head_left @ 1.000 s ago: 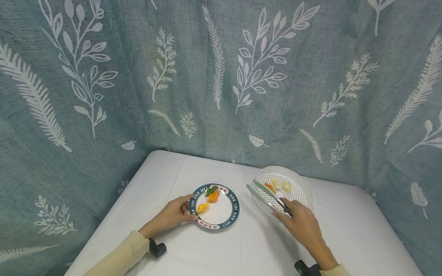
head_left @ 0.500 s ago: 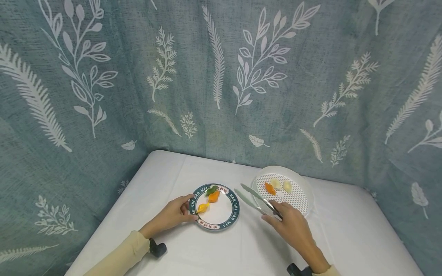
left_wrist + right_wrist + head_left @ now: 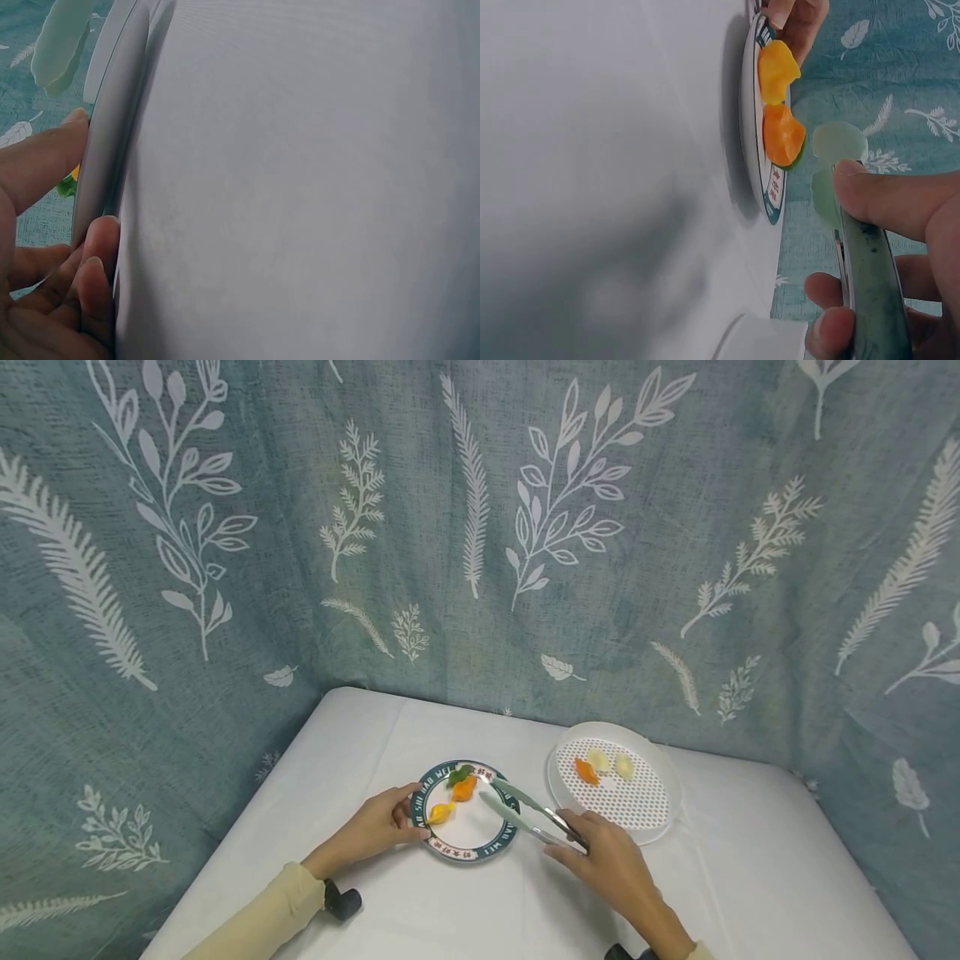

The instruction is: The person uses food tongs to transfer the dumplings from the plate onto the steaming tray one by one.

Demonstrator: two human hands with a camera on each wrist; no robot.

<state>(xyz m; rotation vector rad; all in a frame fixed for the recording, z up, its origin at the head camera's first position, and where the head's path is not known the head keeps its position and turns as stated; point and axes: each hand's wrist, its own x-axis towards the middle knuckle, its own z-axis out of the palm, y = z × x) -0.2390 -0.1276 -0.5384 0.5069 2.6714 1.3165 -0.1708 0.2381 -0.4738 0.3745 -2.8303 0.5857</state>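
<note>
My left hand [image 3: 375, 827] holds the left rim of a white plate [image 3: 459, 852] with a dark green patterned border, thumb and fingers at its edge. On the plate lie a yellow piece [image 3: 441, 812], an orange piece [image 3: 465, 788] and a green leafy-looking piece [image 3: 459, 773]; their kind is unclear. My right hand [image 3: 611, 864] grips the metal handles of tongs [image 3: 517, 794] with pale green tips. The tips are spread apart over the plate's right side, with nothing between them. In the right wrist view, the tongs' tips [image 3: 840, 142] appear near the orange piece.
Right of the plate stands a round white tray [image 3: 641, 806] with a perforated base. It holds an orange piece [image 3: 587, 772] and two pale pieces [image 3: 624, 766]. A white cloth [image 3: 517, 910] covers the table, and a leaf-patterned curtain [image 3: 465, 635] hangs behind it.
My right hand has moved left with the tongs, from above the perforated tray to the plate's right side. The left hand and the plate have stayed in place.
</note>
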